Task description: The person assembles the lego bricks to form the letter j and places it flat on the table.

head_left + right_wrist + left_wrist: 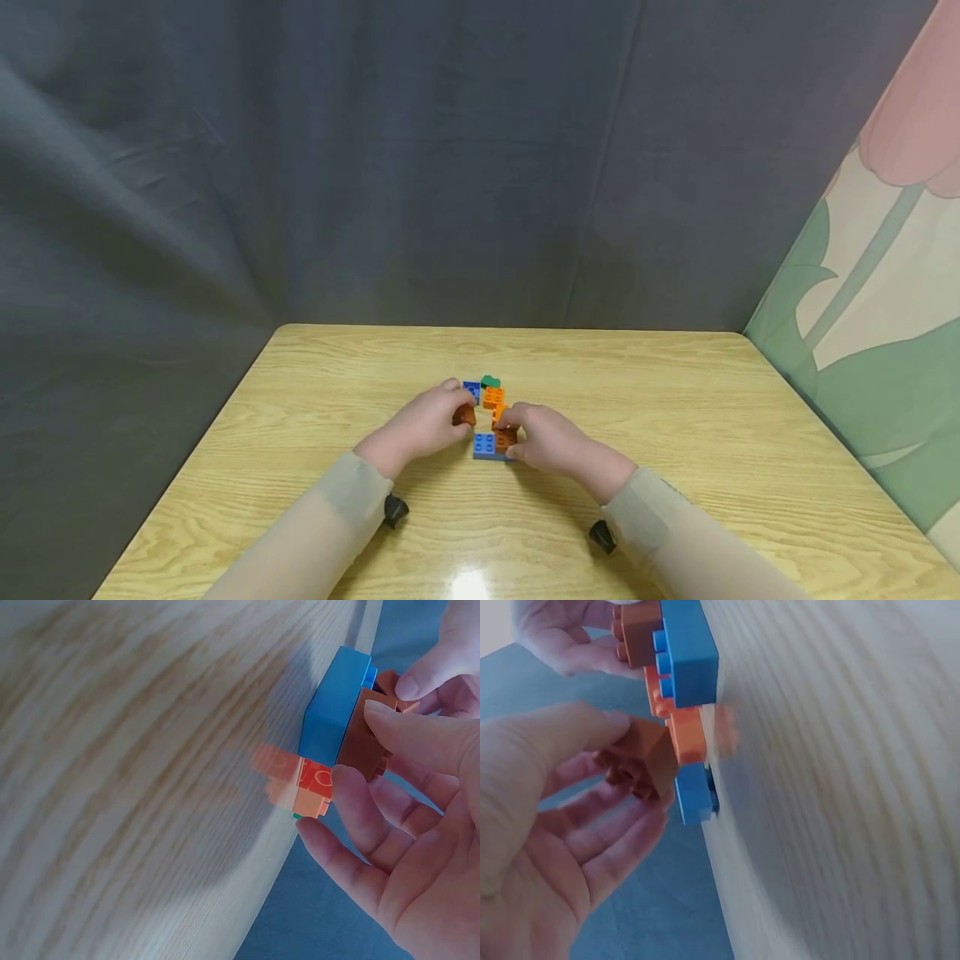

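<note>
My left hand (420, 423) pinches a small brown toy brick (651, 750) between thumb and fingers, with its studs facing the palm in the left wrist view. On the table lies a longer blue brick (484, 444), and a second brown brick (363, 739) sits on its right half. The right hand (553, 442) grips that second brown brick, thumb on one side and fingers on the other. Left of it, several blue studs show bare. Just behind the blue brick is an orange piece (498, 413), partly covered by the right fingers.
Farther back stand another orange brick (493, 397), a dark blue brick (471, 388) and a green piece (491, 381), close together. The wooden table (637, 383) extends around them. A dark curtain (480, 167) hangs behind, and a flower-patterned panel (885, 333) stands at the right.
</note>
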### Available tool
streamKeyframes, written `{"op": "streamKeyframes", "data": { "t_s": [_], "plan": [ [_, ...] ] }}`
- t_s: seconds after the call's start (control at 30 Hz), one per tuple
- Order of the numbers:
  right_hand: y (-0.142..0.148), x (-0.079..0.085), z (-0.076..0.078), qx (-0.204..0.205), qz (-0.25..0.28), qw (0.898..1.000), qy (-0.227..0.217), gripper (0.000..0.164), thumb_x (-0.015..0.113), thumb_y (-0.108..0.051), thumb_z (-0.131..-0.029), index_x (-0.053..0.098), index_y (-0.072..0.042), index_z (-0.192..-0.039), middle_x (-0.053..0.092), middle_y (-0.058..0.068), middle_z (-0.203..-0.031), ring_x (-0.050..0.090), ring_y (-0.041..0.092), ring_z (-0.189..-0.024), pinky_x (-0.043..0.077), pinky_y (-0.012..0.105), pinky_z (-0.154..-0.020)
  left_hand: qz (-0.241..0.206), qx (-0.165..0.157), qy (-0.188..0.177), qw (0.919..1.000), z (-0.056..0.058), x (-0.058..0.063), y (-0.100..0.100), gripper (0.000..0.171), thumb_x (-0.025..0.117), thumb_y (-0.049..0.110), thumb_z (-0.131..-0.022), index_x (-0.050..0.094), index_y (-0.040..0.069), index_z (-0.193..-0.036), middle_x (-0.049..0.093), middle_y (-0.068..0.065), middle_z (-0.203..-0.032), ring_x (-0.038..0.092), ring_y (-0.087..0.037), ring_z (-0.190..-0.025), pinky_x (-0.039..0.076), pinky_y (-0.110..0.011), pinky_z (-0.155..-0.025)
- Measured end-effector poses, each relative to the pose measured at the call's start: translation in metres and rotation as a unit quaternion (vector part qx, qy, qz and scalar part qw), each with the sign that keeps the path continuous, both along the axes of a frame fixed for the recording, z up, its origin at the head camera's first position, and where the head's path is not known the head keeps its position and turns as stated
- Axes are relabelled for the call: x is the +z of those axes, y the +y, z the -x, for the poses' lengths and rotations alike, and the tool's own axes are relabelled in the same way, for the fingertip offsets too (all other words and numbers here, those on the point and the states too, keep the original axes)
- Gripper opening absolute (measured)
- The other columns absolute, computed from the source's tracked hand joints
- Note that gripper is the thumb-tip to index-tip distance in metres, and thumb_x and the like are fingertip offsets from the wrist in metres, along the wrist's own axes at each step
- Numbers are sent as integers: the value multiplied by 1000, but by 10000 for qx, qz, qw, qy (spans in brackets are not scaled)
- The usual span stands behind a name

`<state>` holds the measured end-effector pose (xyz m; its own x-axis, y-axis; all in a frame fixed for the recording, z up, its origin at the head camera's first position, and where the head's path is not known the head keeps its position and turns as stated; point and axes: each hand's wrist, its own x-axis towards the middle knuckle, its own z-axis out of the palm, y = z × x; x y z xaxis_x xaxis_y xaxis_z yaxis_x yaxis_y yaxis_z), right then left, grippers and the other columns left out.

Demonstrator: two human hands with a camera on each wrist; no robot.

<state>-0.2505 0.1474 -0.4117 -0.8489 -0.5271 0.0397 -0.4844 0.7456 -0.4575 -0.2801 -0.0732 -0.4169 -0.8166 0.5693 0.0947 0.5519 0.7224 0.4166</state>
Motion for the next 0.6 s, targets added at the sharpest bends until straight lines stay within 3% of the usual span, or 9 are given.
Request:
{"op": "streamKeyframes", "data": {
  "t_s": [0.17,0.6],
  "plan": [
    [0,0,-2,-15,-3,10000,-30,27,80,-4,-82,71,-7,-106,64,0,-98,61,20,-90,51,42,-83,-13,-354,-170,9992,-6,5,5,32,74,15,-91,67,7,-121,59,3,-105,55,-13,-88,50,-29,-83],
    [-1,1,-3,-72,29,10000,-19,28,80,-3,-82,71,-6,-109,64,1,-99,61,21,-91,51,42,-83,165,-694,-177,9973,-8,1,8,22,74,14,-91,75,10,-113,55,8,-95,52,-9,-82,48,-23,-75]
  ]
}}
